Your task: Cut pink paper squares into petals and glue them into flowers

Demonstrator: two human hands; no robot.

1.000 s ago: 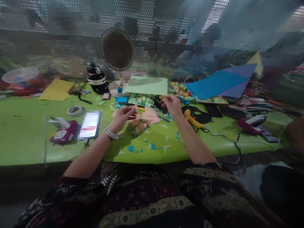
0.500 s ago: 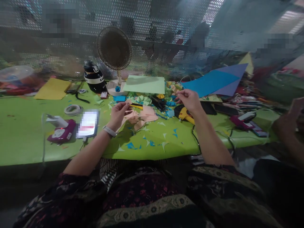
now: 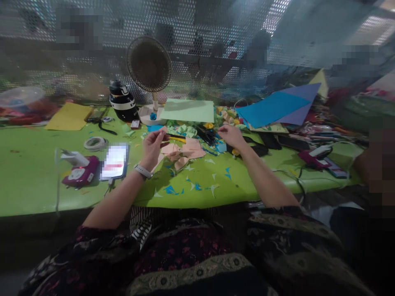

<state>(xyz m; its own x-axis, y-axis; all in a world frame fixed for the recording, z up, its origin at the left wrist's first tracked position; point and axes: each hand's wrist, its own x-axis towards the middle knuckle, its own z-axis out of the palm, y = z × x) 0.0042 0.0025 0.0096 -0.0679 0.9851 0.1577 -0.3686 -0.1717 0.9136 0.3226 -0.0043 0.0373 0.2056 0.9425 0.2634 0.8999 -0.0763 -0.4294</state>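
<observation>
My left hand [image 3: 152, 149] is raised over the table with thumb and fingers pinched on a small peach paper piece [image 3: 163, 129]. Just right of it, several peach paper pieces [image 3: 193, 146] lie in a loose heap. My right hand [image 3: 232, 135] hovers nearby, its fingertips pinched together; whether anything is between them I cannot make out. Black scissors [image 3: 206, 135] lie left of that hand. A yellow-and-black cutter [image 3: 177, 138] rests behind the peach pieces. Crumpled green paper pieces [image 3: 187, 130] and small paper flowers [image 3: 226, 117] are piled behind.
A fan [image 3: 149, 63] and a dark bottle [image 3: 124, 100] stand at the back. A lit phone [image 3: 113, 162] and a purple socket block [image 3: 80, 170] lie left, beside a tape roll [image 3: 94, 143]. Blue sheets [image 3: 274, 107] rest back right. Another person sits at the right edge.
My right hand has moved left and down, away from the paper flowers. My left hand has tilted up slightly, still pinching the peach paper piece.
</observation>
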